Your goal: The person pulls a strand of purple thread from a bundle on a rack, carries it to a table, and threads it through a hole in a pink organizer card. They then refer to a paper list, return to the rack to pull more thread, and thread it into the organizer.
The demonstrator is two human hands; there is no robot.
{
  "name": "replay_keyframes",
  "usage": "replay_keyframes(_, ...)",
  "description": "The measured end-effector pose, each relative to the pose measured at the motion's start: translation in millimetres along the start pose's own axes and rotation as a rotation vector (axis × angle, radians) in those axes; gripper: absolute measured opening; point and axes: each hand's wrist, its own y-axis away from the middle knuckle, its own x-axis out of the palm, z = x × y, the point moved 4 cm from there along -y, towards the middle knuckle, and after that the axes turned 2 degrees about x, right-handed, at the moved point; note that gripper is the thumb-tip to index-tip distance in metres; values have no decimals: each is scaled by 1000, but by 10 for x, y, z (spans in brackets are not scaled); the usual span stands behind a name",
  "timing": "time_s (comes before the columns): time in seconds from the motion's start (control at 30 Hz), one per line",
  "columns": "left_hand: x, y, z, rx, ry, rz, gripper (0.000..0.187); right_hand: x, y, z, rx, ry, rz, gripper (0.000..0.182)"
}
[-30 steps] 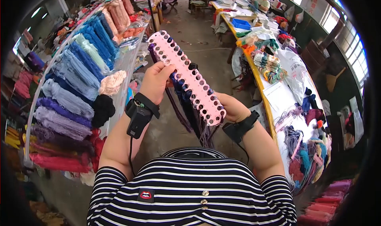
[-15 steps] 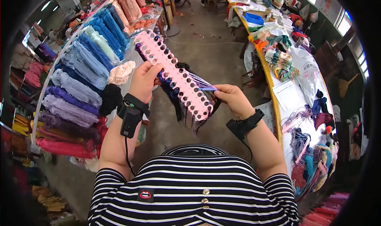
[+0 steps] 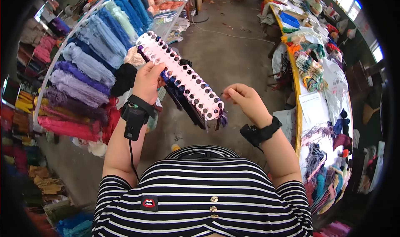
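Observation:
In the head view my left hand (image 3: 147, 81) pinches the left long edge of a pink thread card (image 3: 180, 74). Round holes line both long edges of the card, which slants from upper left to lower right. Dark blue, purple and black threads (image 3: 183, 99) are looped through holes and hang behind and below it. A purple tuft (image 3: 223, 119) hangs at its lower right end. To the right of the card, apart from it, is my right hand (image 3: 246, 101), with fingers curled and thumb close to the forefinger. Whether a fine thread is between them cannot be made out.
Skeins of yarn (image 3: 85, 60) in blues, purples and reds cover the left table. Along the right, a yellow-edged table (image 3: 298, 112) bears papers, a plastic bag (image 3: 333, 85), a blue tray (image 3: 289, 19) and thread bundles. A cable (image 3: 233, 35) lies across the floor. Someone sits far right.
My right hand has let go of the blue-purple strands it pulled sideways; they no longer stretch from the card. The card has shifted slightly left in my left hand. The view has turned slightly.

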Motion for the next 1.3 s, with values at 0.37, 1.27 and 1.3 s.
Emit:
replay_keyframes(0.37,-1315,-114,-360,71,-5,-188,10,972,-312,151,-50,45,210,13)
replay_keyframes(1.27,-2718,-155,-424,119,-24,-298,12,2076,-1345,434,-148,296,145,31)
replay_keyframes(1.3,-2738,-151,-380,122,-13,-311,13,2152,-1387,502,-174,259,139,32)
